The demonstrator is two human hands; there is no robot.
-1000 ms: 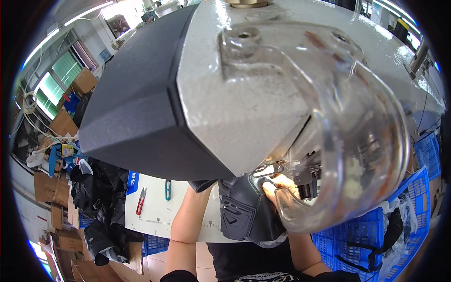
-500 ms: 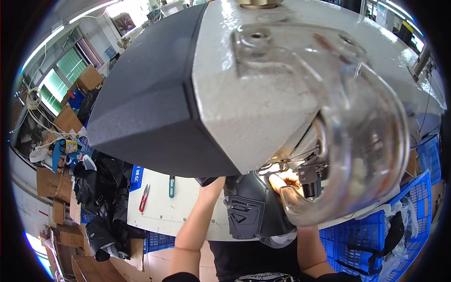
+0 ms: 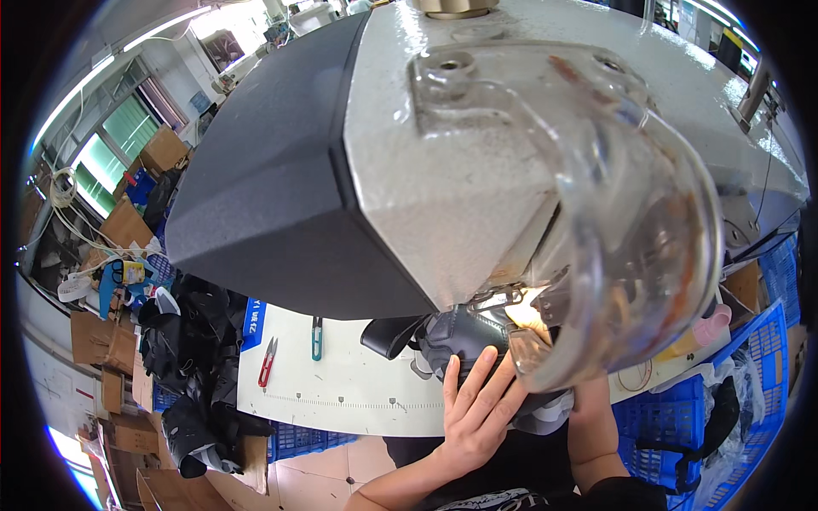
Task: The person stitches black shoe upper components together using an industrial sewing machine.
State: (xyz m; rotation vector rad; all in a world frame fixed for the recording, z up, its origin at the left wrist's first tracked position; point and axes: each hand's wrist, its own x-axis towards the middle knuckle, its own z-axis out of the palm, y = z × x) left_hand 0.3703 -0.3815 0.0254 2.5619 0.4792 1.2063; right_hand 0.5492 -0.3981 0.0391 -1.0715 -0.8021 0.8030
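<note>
A sewing machine (image 3: 452, 179) with a pale head and dark end cover fills the upper middle, and a clear plastic guard (image 3: 648, 264) hangs over its needle area. Beneath it lies a black leather-like piece (image 3: 460, 334), possibly a shoe upper, with a dark strap-like flap (image 3: 390, 335) at its left. My left hand (image 3: 481, 413) rests flat on the near part of that piece, fingers stretched and slightly apart. My right hand (image 3: 530, 313) is mostly hidden behind the guard, close to the lit needle area; its grip does not show.
Red-handled thread snips (image 3: 267, 364) and a teal-handled tool (image 3: 317, 339) lie on the white table (image 3: 341, 375), left of the work. A heap of black pieces (image 3: 192, 349) stands further left. Blue baskets (image 3: 656, 417) with plastic wrap are at the right, beside a pink object (image 3: 712, 324).
My left hand has come from beyond the piece to its near side and now lies flat on it. The black piece has turned, bringing its strap-like flap out at the left.
</note>
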